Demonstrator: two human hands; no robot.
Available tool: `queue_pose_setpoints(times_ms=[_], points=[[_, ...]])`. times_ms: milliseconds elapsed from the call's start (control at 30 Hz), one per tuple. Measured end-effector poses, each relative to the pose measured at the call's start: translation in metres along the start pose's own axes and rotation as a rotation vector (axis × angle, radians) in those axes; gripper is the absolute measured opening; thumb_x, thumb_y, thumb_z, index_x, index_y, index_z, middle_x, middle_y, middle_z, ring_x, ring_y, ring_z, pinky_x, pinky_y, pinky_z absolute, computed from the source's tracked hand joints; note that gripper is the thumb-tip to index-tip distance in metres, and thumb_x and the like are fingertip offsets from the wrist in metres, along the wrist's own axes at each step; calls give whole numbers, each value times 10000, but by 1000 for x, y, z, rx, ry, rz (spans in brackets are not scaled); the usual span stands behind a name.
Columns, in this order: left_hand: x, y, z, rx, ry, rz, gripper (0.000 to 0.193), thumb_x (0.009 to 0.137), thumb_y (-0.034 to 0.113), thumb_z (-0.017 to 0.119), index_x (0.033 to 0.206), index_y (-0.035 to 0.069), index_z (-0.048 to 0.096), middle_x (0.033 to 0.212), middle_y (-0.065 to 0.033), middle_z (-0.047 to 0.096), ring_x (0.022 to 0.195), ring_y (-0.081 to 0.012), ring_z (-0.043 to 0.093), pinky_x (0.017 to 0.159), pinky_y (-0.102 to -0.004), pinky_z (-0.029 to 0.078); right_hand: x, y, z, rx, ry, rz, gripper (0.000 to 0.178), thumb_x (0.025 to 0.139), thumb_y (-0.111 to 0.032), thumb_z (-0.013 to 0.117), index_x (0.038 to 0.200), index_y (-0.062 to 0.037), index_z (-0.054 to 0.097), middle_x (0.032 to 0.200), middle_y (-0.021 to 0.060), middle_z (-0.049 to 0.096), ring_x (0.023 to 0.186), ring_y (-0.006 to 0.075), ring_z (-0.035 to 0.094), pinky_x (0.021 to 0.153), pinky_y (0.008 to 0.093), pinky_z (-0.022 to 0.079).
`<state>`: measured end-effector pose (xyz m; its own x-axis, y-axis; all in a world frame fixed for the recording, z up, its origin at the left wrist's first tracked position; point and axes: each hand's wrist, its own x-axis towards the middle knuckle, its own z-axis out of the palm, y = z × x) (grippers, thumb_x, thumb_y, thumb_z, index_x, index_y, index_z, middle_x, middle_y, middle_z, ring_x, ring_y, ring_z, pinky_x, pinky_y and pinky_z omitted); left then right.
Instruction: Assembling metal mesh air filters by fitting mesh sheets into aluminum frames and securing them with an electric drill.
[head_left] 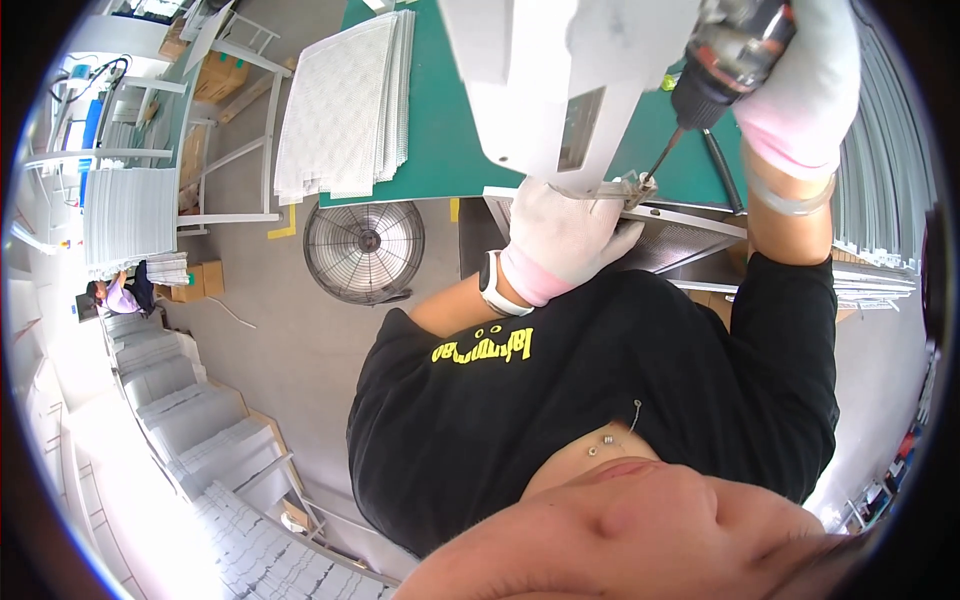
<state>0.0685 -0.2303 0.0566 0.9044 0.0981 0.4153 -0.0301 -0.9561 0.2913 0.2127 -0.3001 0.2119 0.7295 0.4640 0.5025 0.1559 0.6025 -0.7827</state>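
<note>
White knit fabric covers both of your hands, 2 gloves with pink cuffs. Your right hand [805,95] is closed around 1 power drill [735,55], glossy and dark with a ridged black chuck, its fingers mostly hidden from view. From the chuck, 1 slim metal bit [665,152] slants down and left to 1 small metal bracket [636,188]; the detail at its tip is too small to tell.

That bracket sits at the lower end of 1 smooth white housing [535,90], long and tapering, which slopes over the green table [450,140] ahead of you. You can count 1 rectangular slot in its face. Your left hand [562,238] is half curled against this lower end, thumb pointing right; the fingertips are hidden, so you cannot tell how firmly they grip. Your left wrist carries 1 watch [490,285] with a white band, your right 1 pale, glossy bracelet [795,203].

At the table's left lies 1 stack of white mesh sheets [335,110], finely perforated, too many to count. Right of the bit lies 1 straight black bar [723,172]. Below the table edge is a grey mesh panel [690,240] in a pale frame. On the floor stands 1 round wire-caged fan [363,252], while long, thin white strips [880,150] are packed at far right.
</note>
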Motion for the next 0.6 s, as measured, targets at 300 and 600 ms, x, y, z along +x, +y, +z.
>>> queue_pose_setpoints(times_ms=[300, 600], points=[[-2, -5, 13, -121, 25, 59, 377, 823, 346, 730, 1126, 124, 701, 770, -48, 618, 705, -256, 628, 621, -406, 465, -12, -3, -5, 93, -114, 240, 582, 934, -310, 701, 1364, -53, 406, 803, 34, 537, 604, 112, 503, 558, 233, 413], [-7, -8, 27, -321, 34, 178, 380, 826, 284, 761, 1121, 56, 688, 781, -76, 574, 685, -273, 587, 601, -416, 456, -42, 77, -127, -305, -272, 20, 219, 995, -212, 596, 1061, -6, 628, 858, 49, 668, 713, 116, 618, 614, 258, 489]])
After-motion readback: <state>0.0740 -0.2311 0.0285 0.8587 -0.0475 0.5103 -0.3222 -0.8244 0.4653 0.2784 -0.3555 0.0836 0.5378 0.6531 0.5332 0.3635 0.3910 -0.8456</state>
